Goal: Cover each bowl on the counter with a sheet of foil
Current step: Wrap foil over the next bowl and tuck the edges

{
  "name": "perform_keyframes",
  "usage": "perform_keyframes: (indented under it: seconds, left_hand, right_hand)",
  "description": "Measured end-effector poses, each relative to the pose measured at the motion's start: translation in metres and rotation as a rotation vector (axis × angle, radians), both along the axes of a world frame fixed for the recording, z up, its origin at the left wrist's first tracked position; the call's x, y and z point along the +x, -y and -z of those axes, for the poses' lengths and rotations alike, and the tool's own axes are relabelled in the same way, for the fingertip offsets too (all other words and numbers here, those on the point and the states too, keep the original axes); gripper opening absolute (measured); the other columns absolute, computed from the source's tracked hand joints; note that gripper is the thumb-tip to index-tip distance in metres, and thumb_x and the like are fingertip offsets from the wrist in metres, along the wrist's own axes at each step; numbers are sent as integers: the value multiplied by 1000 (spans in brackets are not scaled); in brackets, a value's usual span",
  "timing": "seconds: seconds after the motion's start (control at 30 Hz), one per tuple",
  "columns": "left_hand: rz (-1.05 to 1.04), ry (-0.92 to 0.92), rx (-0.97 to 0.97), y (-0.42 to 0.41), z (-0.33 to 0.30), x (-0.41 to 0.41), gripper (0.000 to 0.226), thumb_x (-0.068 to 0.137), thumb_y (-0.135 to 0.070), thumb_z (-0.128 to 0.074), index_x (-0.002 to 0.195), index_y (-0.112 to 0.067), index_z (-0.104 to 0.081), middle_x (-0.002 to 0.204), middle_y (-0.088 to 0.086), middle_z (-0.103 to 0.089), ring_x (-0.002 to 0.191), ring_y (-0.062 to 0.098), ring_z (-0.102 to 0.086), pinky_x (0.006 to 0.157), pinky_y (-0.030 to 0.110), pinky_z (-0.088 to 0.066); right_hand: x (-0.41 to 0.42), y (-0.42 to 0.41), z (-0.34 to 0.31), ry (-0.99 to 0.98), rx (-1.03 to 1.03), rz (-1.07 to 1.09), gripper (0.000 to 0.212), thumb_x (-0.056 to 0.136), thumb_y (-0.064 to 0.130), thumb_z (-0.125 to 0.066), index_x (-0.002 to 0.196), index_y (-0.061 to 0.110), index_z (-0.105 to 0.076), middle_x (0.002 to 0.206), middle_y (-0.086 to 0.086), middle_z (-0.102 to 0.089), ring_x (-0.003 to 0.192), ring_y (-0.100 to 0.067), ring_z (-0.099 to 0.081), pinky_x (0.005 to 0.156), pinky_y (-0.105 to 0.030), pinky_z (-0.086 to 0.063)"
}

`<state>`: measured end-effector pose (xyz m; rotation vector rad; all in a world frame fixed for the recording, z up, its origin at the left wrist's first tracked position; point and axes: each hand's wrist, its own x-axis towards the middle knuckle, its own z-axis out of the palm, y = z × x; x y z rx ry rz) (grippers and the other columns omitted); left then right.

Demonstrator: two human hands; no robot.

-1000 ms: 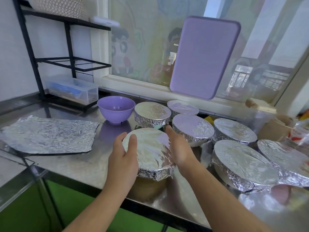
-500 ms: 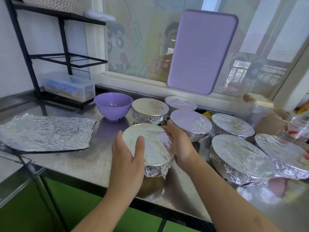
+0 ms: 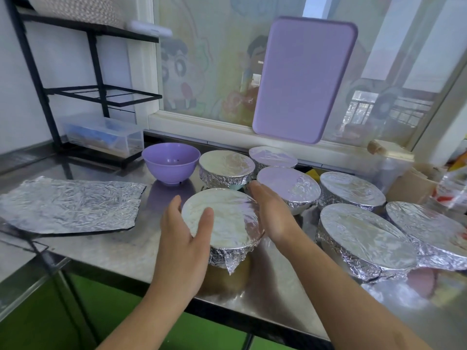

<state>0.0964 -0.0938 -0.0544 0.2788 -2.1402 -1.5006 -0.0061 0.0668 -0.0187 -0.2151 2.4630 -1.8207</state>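
A bowl wrapped in foil (image 3: 227,223) stands near the counter's front edge, its yellowish side showing under the crimped foil. My left hand (image 3: 184,238) cups its left rim, with the thumb lying over the foil top. My right hand (image 3: 273,215) presses flat, fingers straight, against its right side. Behind it to the left stands an uncovered purple bowl (image 3: 170,162). A loose, crinkled foil sheet (image 3: 68,205) lies flat at the left. Several more foil-covered bowls (image 3: 358,233) fill the counter behind and to the right.
A purple cutting board (image 3: 303,79) leans against the window. At the back left a black rack (image 3: 101,94) stands over a clear plastic box (image 3: 101,135). Bags and containers (image 3: 414,183) crowd the far right. The steel counter's front edge (image 3: 252,317) runs below my arms.
My left thumb has slid further over the foil top and the hand has wrapped lower round the rim. The right hand stays pressed on the bowl's side.
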Motion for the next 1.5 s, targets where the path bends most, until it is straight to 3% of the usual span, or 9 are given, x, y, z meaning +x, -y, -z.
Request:
perform_keyframes:
  seconds: [0.13,0.33,0.53,0.63,0.73,0.93,1.07,1.27,1.5]
  left_hand:
    - [84,21,-139,-15,-3,6,127,72,-92,-57,166,-23,-8,167,-12,-19,154,8,-19,121,30,-26]
    - [149,30,-144,6,4,-7,135,62,-90,-72,165,-28,-11,166,-6,-27,151,12,-33,123,39,-34]
    - [249,59,-68,17,10,-3,156,42,-90,-81,166,-34,-3,162,-18,-24,150,2,-30,123,37,-33]
    - [282,38,-12,16,16,-7,167,30,-81,-95,163,-43,-1,161,-17,-32,149,5,-35,123,42,-36]
    - [301,-3,12,16,16,-11,169,29,-64,-102,163,-44,-1,155,-25,-37,144,-3,-39,121,40,-38]
    - [299,-69,-16,18,18,-8,167,34,-34,-110,163,-38,-3,123,-63,-34,129,-26,-38,102,2,-34]
    - [289,-49,15,22,26,-10,172,30,-41,-109,163,-41,0,120,-68,-30,126,-30,-36,103,9,-34]
    - [367,-78,34,24,28,-15,139,30,-35,-111,146,-35,-35,131,-35,-59,126,-11,-55,95,7,-46]
    - [369,-134,32,23,30,-15,122,34,-22,-111,133,-40,-42,131,-32,-60,124,-7,-59,91,7,-48]
  right_hand:
    - [1,0,-10,47,-14,-114,38,106,53,-50,121,30,-76,114,12,-79,109,-8,-73,110,-36,-48]
    - [11,-3,-3,-16,90,-102,58,101,68,-40,121,23,-70,119,6,-71,118,-18,-64,113,-46,-41]
    - [11,-4,-20,-147,233,-15,53,109,57,-35,96,15,-63,97,-1,-65,99,-25,-59,77,-26,-41]
    - [-1,5,-17,-102,125,-158,55,102,65,-45,109,16,-69,117,0,-73,115,-23,-65,105,-36,-48]
    - [-14,9,-8,7,58,-209,73,89,77,-47,118,14,-69,120,-8,-76,121,-37,-64,115,-56,-43]
    - [-15,6,-3,149,-120,-141,65,100,65,-50,118,8,-76,120,-17,-76,115,-32,-72,111,-45,-50]
    - [-8,2,-2,278,-321,-152,55,110,49,-45,126,5,-74,119,-17,-77,112,-33,-75,109,-46,-52]
    - [-2,3,1,345,-578,-141,63,108,56,-39,113,8,-79,117,-17,-77,104,-33,-77,101,-49,-55]
    - [-4,10,33,412,-946,-3,76,101,64,-45,135,-1,-66,130,-28,-69,123,-48,-65,118,-60,-41]
